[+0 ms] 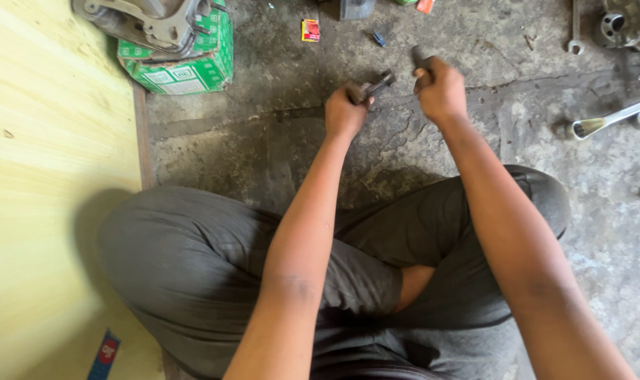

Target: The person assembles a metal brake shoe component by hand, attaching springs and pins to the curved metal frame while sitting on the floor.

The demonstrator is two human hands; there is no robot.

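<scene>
I sit cross-legged on a stained concrete floor. My left hand is closed around a dark metal part, a short rod-like piece that sticks out to the right of my fist. A little to the right, my right hand is closed on a small dark tool whose end shows above my fingers. The two hands are close together but apart, both held just above the floor. What each piece is exactly stays hidden by my fingers.
A green and white carton with a grey metal engine part on it stands at the back left. A yellow board lies to the left. Spanners, a brush-like tool and metal parts lie at the right. A small red packet lies ahead.
</scene>
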